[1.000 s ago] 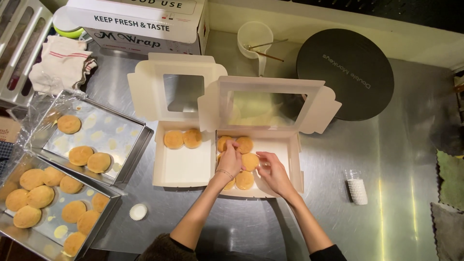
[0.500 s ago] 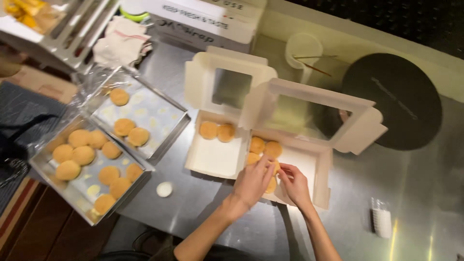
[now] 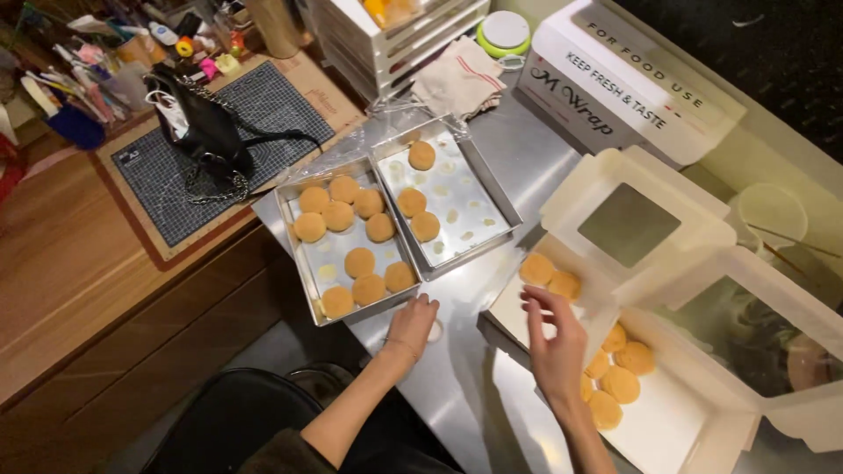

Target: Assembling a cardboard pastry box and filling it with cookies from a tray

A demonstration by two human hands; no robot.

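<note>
My left hand (image 3: 411,323) lies on the steel table just below the nearer metal tray (image 3: 299,263) of round golden buns (image 3: 360,262). Its fingertips touch a small white paper cup liner (image 3: 435,332); no grip shows. My right hand (image 3: 553,338) hovers with fingers spread and nothing in it, over the front of the left white window-lid box (image 3: 502,314), which holds two buns (image 3: 536,268). The right white box (image 3: 694,421) holds several buns (image 3: 622,383). A second metal tray (image 3: 492,195) with three buns lies beside the first.
A large white wrap box (image 3: 623,88) and a striped cloth (image 3: 461,75) lie at the back. A black bag (image 3: 206,132) rests on a grid mat on the wooden counter to the left. A white cup (image 3: 773,211) stands at far right. A black seat (image 3: 228,421) is below.
The view has swung left. My left hand left the right box and went to the paper liner by the tray. My right hand came out of that box and now hovers over the left one.
</note>
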